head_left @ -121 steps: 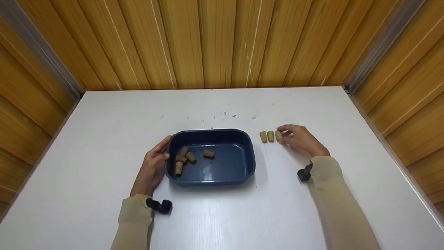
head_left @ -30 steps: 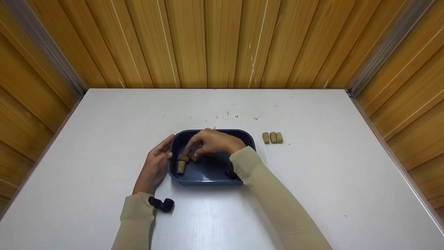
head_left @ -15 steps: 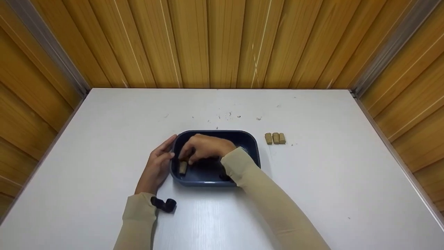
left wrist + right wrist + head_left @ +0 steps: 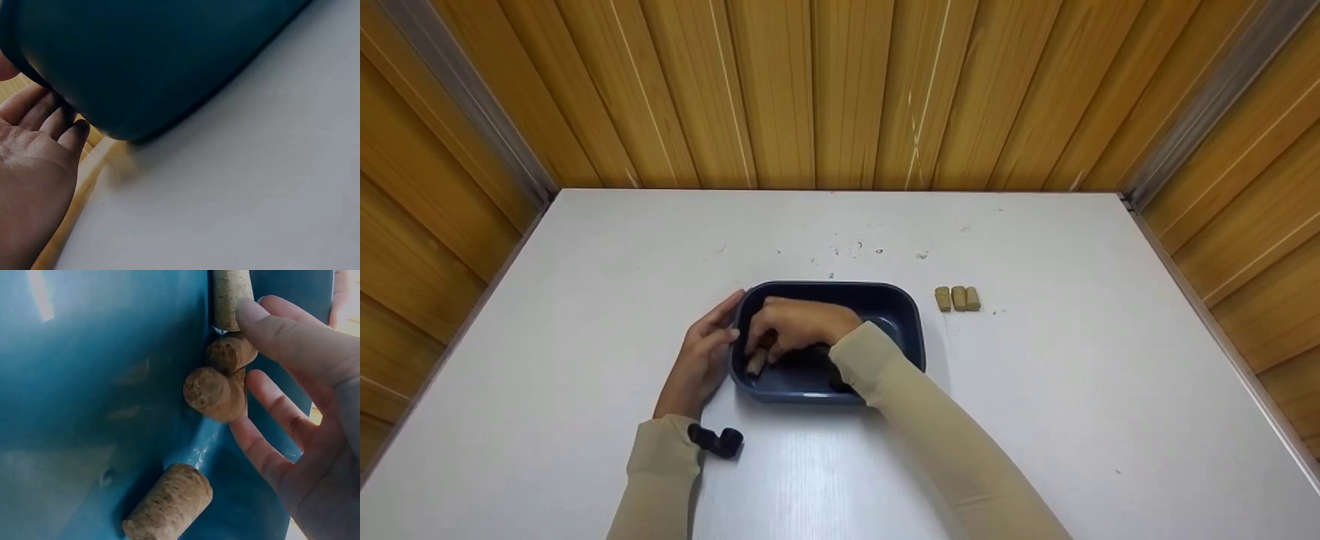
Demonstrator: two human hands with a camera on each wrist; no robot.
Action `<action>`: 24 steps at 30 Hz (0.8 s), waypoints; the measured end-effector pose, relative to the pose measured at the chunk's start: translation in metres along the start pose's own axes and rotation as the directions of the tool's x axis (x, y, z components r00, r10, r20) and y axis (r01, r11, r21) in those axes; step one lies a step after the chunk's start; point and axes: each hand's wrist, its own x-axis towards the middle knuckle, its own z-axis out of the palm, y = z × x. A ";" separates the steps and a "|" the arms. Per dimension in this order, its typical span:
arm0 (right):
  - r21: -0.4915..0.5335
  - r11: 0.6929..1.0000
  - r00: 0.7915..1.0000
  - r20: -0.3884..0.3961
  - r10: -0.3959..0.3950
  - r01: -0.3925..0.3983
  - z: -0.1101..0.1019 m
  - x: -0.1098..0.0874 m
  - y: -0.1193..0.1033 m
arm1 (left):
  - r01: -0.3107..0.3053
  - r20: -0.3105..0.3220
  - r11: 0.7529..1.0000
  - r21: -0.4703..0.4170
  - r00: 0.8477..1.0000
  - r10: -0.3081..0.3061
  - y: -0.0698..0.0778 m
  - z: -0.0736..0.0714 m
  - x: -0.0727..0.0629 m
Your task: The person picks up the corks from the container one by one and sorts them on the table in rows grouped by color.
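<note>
In the head view a dark blue rectangular tub (image 4: 789, 396) stands on the table. My left hand (image 4: 701, 360) rests against its left end, thumb tip at the rim and straight fingers (image 4: 42, 115) along the outer wall. Inside the tub my right hand (image 4: 799, 324) pinches a tapered cork (image 4: 755, 364) between thumb and index finger. The right wrist view shows two more corks (image 4: 211, 395) touching each other just below that one, close to my other fingers. Another cork (image 4: 169, 503) lies apart on the tub floor. In the head view my right hand hides these loose ones.
Three corks (image 4: 958, 298) lie side by side in a row on the white table (image 4: 1035, 405), right of the tub. Small dark crumbs (image 4: 859, 247) are scattered behind it. Wood-patterned panels (image 4: 840, 97) enclose the table's back and sides.
My right hand has left the row of three corks and reached left into the tub, moving down to the front-left cork. That cork has just tilted. My left hand stays at the tub.
</note>
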 end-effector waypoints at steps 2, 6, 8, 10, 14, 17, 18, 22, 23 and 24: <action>-0.012 1.000 1.000 0.001 0.000 0.000 0.000 0.000 -0.001 | -0.002 0.003 1.000 -0.003 1.000 0.002 0.000 0.001 0.000; -0.015 1.000 1.000 -0.010 -0.026 0.026 0.001 0.001 0.000 | 0.007 0.002 0.999 -0.033 1.000 -0.007 0.001 0.001 -0.001; -0.003 0.999 0.999 -0.018 -0.040 0.040 0.001 0.001 0.001 | 0.007 0.003 0.999 -0.037 1.000 -0.007 0.001 0.001 -0.001; 0.010 0.999 0.999 -0.025 -0.040 0.040 0.001 0.000 0.003 | 0.003 0.007 0.999 -0.037 1.000 -0.002 0.000 0.000 -0.001; 0.080 0.997 0.999 -0.035 -0.002 0.005 -0.001 -0.005 0.005 | -0.009 0.010 1.000 -0.017 1.000 0.009 -0.001 0.000 -0.001; 0.148 0.989 0.999 -0.040 0.028 -0.021 -0.004 -0.010 0.006 | -0.007 0.008 1.000 -0.020 1.000 0.007 -0.001 -0.001 -0.001; 0.164 0.986 0.998 -0.041 0.037 -0.030 -0.005 -0.012 0.006 | -0.008 0.008 1.000 -0.019 1.000 0.008 -0.001 0.000 -0.002; 0.179 0.982 0.997 -0.045 0.060 -0.051 -0.010 -0.018 0.007 | -0.013 0.014 1.000 -0.016 1.000 0.014 -0.001 -0.001 -0.001; 0.182 0.981 0.997 -0.043 0.069 -0.060 -0.012 -0.020 0.007 | -0.014 0.015 1.000 -0.009 1.000 0.014 -0.001 -0.001 -0.001; 0.189 0.979 0.996 -0.039 0.082 -0.073 -0.013 -0.021 0.007 | -0.014 0.016 1.000 -0.004 1.000 0.014 -0.001 -0.001 -0.001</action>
